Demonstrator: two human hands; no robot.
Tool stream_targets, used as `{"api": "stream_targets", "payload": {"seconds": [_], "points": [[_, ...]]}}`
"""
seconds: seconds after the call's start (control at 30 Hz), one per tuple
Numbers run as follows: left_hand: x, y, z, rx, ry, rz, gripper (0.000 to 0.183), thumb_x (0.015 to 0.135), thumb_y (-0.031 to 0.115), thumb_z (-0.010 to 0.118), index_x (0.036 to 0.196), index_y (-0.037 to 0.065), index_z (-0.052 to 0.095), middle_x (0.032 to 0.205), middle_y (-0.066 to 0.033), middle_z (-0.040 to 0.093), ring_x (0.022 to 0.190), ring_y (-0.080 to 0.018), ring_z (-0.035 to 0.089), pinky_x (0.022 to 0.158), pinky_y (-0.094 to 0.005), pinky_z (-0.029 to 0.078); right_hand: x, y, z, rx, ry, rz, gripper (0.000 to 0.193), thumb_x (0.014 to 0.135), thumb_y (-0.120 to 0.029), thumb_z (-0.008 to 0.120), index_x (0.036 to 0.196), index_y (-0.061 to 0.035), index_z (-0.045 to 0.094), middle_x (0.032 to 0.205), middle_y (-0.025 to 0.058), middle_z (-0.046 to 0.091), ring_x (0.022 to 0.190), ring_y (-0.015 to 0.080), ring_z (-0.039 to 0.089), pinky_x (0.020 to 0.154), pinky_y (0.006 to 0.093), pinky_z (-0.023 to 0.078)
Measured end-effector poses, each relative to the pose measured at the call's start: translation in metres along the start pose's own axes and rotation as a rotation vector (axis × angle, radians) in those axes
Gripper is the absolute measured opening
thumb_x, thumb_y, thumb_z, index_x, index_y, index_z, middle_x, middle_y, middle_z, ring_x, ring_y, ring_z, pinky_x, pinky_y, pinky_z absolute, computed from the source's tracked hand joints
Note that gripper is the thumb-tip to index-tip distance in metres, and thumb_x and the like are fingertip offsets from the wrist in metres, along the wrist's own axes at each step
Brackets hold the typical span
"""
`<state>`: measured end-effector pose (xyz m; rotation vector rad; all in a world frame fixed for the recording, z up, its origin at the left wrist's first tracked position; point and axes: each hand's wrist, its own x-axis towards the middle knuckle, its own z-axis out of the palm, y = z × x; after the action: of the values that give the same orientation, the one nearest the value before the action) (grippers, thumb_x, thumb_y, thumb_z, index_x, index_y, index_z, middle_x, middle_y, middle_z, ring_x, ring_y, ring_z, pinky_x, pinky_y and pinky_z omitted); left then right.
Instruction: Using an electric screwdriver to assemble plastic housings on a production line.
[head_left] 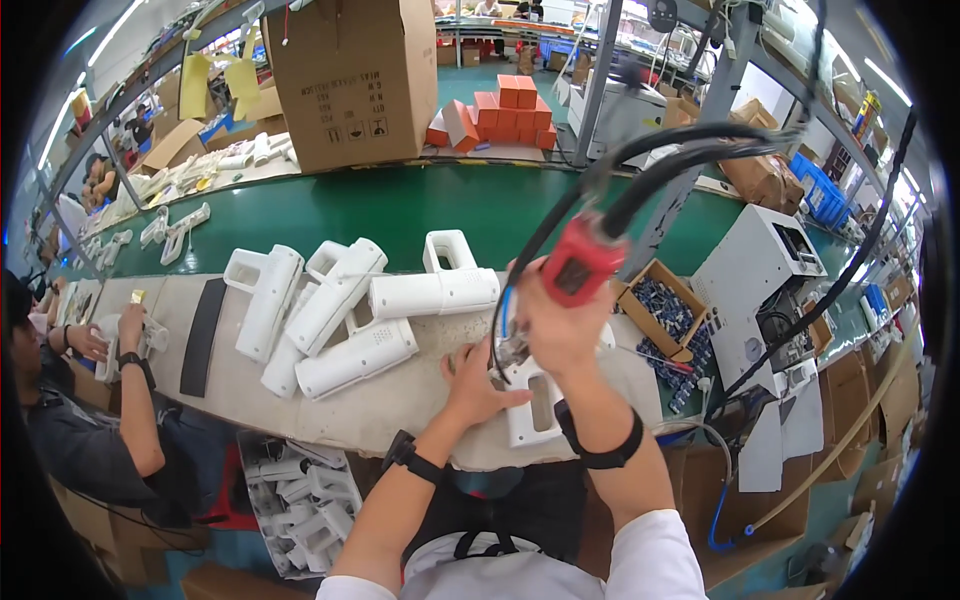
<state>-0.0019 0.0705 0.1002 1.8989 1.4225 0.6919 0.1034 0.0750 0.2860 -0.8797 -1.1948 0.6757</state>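
Note:
My right hand (558, 325) is wrapped round a red power screwdriver (582, 258), whose thick black cables hang from above. The tool points down at a white plastic housing with a looped handle (540, 405) on the bench in front of me. My left hand (472, 387) grips that housing from its left side, thumb along its edge. The hands hide much of the housing and the driver's tip. Left of them lie several similar white housings (358, 358), bodies and handles loosely grouped on the bench.
At the right, a cardboard tray of small dark screws or parts (660, 305) stands beside a white machine (755, 290). A green belt (480, 205) runs behind the bench. A co-worker (90, 420) handles a white part at left. A crate of white parts (300, 505) sits below.

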Motion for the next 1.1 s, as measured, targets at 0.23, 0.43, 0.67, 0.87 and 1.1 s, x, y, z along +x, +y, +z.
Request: {"api": "stream_targets", "payload": {"seconds": [0.23, 0.43, 0.67, 0.87, 1.1], "points": [[-0.003, 0.001, -0.001, 0.021, 0.079, 0.043, 0.118, 0.051, 0.056, 0.082, 0.142, 0.002, 0.030, 0.132, -0.0225, 0.044, 0.133, -0.0354, 0.026, 0.107, -0.0576, -0.001, 0.005, -0.030, -0.008, 0.063, 0.012, -0.041, 0.008, 0.085, -0.006, 0.062, 0.081, 0.0007, 0.062, 0.053, 0.0006, 0.054, 0.041, 0.0086, 0.049, 0.040, 0.0234, 0.038], [-0.007, 0.012, -0.005, 0.080, 0.066, 0.036, 0.113, 0.055, 0.054, 0.081, 0.143, 0.005, 0.028, 0.134, -0.0188, 0.044, 0.133, -0.0337, 0.028, 0.107, -0.0599, 0.005, -0.009, 0.003, -0.003, -0.038, -0.031, 0.133, 0.010, 0.083, -0.009, 0.066, 0.077, -0.0022, 0.062, 0.057, -0.0008, 0.055, 0.048, 0.0059, 0.050, 0.044, 0.0226, 0.038], [-0.032, 0.034, 0.010, 0.089, 0.124, 0.019, 0.101, 0.065, 0.047, 0.077, 0.143, 0.008, 0.027, 0.138, -0.0186, 0.039, 0.129, -0.0358, 0.035, 0.105, -0.0628, 0.016, -0.009, 0.006, -0.013, 0.007, 0.021, -0.053, 0.007, 0.083, -0.006, 0.065, 0.080, -0.0014, 0.061, 0.059, -0.0005, 0.056, 0.047, 0.0061, 0.049, 0.044, 0.0221, 0.038], [0.010, 0.017, 0.007, 0.097, 0.215, 0.034, 0.099, 0.065, 0.044, 0.076, 0.143, 0.007, 0.027, 0.138, -0.0199, 0.038, 0.128, -0.0370, 0.037, 0.103, -0.0648, 0.019, -0.002, -0.075, -0.049, -0.050, 0.033, -0.184, 0.006, 0.086, -0.003, 0.059, 0.084, 0.0019, 0.061, 0.054, 0.0011, 0.053, 0.041, 0.0081, 0.048, 0.038, 0.0222, 0.035], [0.014, 0.008, 0.014, 0.079, 0.268, 0.057, 0.096, 0.064, 0.045, 0.077, 0.141, 0.009, 0.033, 0.138, -0.0195, 0.039, 0.129, -0.0353, 0.036, 0.102, -0.0645, 0.019, -0.017, -0.051, -0.067, -0.016, 0.104, -0.047, 0.004, 0.083, -0.002, 0.060, 0.082, 0.0021, 0.060, 0.054, 0.0019, 0.053, 0.041, 0.0088, 0.048, 0.038, 0.0224, 0.037]]}}
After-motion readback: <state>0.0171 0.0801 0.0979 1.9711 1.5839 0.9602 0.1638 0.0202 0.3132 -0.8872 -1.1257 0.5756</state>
